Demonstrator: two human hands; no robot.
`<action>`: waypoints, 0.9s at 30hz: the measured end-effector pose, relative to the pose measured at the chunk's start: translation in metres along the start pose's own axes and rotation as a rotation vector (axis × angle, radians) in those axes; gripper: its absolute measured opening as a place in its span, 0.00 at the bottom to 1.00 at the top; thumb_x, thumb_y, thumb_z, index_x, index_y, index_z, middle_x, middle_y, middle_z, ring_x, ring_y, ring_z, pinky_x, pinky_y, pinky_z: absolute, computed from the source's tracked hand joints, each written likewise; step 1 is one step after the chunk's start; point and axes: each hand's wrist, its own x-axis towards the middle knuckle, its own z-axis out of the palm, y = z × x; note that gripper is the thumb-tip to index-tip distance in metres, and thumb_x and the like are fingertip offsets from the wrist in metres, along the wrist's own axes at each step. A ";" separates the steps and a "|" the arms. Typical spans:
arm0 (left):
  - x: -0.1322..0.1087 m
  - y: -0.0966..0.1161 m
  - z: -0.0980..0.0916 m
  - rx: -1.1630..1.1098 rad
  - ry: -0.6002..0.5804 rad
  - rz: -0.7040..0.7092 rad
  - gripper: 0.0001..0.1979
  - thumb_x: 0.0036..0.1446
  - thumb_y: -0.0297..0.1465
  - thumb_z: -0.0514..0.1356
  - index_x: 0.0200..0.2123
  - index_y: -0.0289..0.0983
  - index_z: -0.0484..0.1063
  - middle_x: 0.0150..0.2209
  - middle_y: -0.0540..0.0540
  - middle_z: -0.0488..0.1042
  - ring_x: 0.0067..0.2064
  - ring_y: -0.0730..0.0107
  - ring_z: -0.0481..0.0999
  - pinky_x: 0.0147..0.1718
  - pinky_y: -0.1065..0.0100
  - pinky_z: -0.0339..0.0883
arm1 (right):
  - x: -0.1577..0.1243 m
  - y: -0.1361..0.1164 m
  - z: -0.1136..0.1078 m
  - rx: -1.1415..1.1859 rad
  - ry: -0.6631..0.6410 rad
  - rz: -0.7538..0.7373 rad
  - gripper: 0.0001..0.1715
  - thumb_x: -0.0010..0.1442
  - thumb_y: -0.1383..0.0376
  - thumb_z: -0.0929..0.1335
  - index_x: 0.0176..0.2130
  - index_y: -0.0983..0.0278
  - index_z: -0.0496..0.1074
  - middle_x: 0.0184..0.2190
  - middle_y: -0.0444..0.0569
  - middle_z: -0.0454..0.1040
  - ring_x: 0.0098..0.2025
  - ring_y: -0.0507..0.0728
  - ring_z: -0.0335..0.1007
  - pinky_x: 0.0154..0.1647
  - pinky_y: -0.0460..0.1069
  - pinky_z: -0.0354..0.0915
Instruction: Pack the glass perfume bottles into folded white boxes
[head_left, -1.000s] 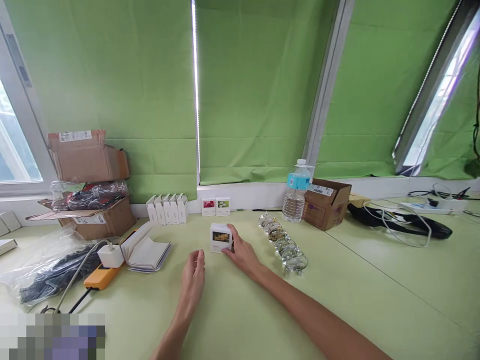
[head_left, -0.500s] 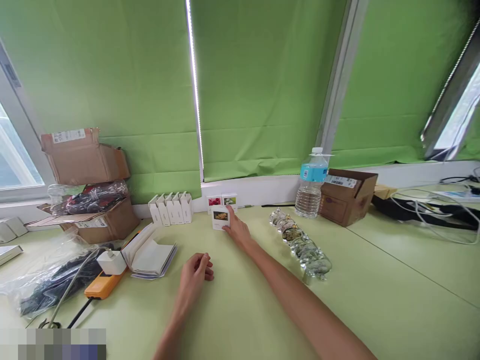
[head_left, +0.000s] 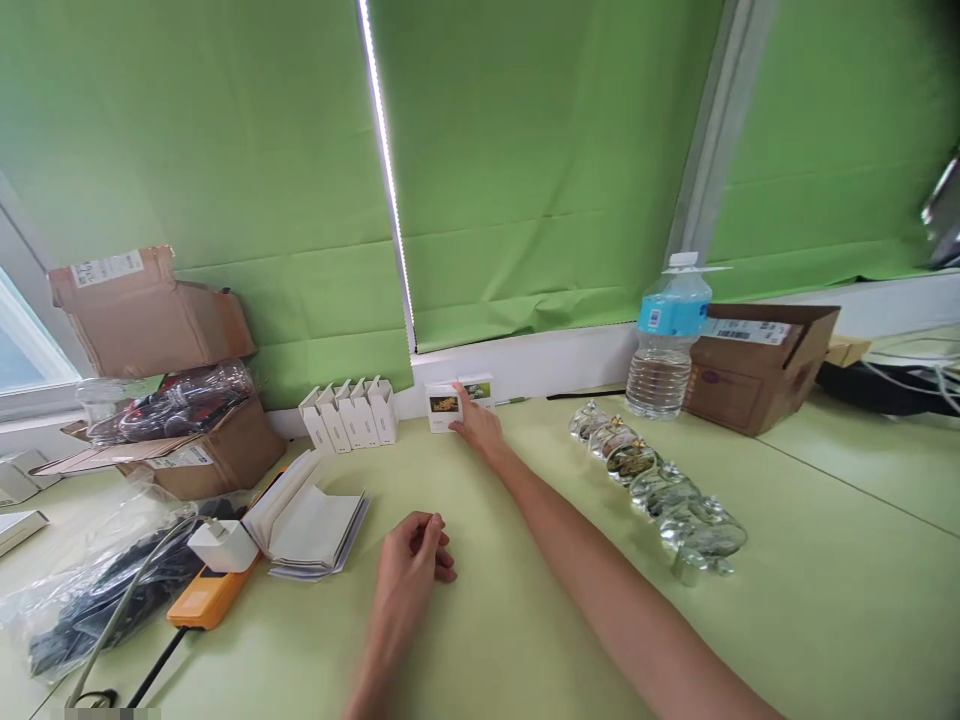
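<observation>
My right hand (head_left: 476, 428) reaches far across the green table and grips a small white box with a yellow picture (head_left: 443, 407), set against the white sill in front of another picture box. A second white picture box (head_left: 480, 389) shows just behind my fingers. Resting on the table nearer to me, my left hand (head_left: 412, 560) has its fingers curled in and holds nothing I can see. Several plain white boxes (head_left: 351, 416) stand in a row to the left of the picture boxes.
A row of clear glass pieces (head_left: 656, 490) lies right of my arm. A water bottle (head_left: 666, 340) and an open cardboard box (head_left: 757, 365) stand at the back right. Folded white cartons (head_left: 307, 515), a white charger (head_left: 217, 545) and stacked cardboard boxes (head_left: 161, 400) are on the left.
My right hand has carried the yellow-picture box from mid-table back to the sill by the other picture boxes. My left hand has curled its fingers in. The view has shifted closer.
</observation>
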 end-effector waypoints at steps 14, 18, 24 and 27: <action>0.000 0.003 -0.001 0.030 -0.024 -0.046 0.21 0.53 0.50 0.61 0.31 0.35 0.71 0.28 0.48 0.70 0.26 0.71 0.73 0.22 0.69 0.73 | 0.009 0.006 0.008 0.022 0.030 -0.029 0.54 0.62 0.58 0.71 0.70 0.57 0.33 0.43 0.55 0.78 0.41 0.64 0.76 0.38 0.50 0.61; 0.000 0.002 0.000 0.024 -0.026 -0.033 0.20 0.53 0.49 0.61 0.30 0.35 0.71 0.27 0.48 0.70 0.26 0.71 0.73 0.22 0.70 0.72 | 0.002 -0.001 0.007 0.058 0.086 -0.041 0.51 0.66 0.51 0.65 0.70 0.65 0.32 0.44 0.59 0.78 0.41 0.66 0.75 0.39 0.52 0.61; -0.002 0.006 0.001 0.012 -0.015 -0.032 0.21 0.52 0.50 0.61 0.30 0.35 0.71 0.28 0.48 0.70 0.26 0.70 0.73 0.23 0.68 0.72 | -0.002 -0.031 0.002 0.190 0.114 -0.178 0.23 0.72 0.58 0.57 0.61 0.61 0.63 0.51 0.54 0.74 0.47 0.61 0.72 0.46 0.51 0.62; -0.002 0.004 0.001 0.007 -0.022 -0.028 0.21 0.53 0.49 0.61 0.30 0.35 0.71 0.27 0.48 0.70 0.26 0.70 0.73 0.23 0.69 0.72 | -0.003 -0.053 0.001 0.277 0.085 -0.270 0.17 0.69 0.59 0.61 0.51 0.60 0.72 0.54 0.52 0.71 0.46 0.58 0.72 0.47 0.50 0.64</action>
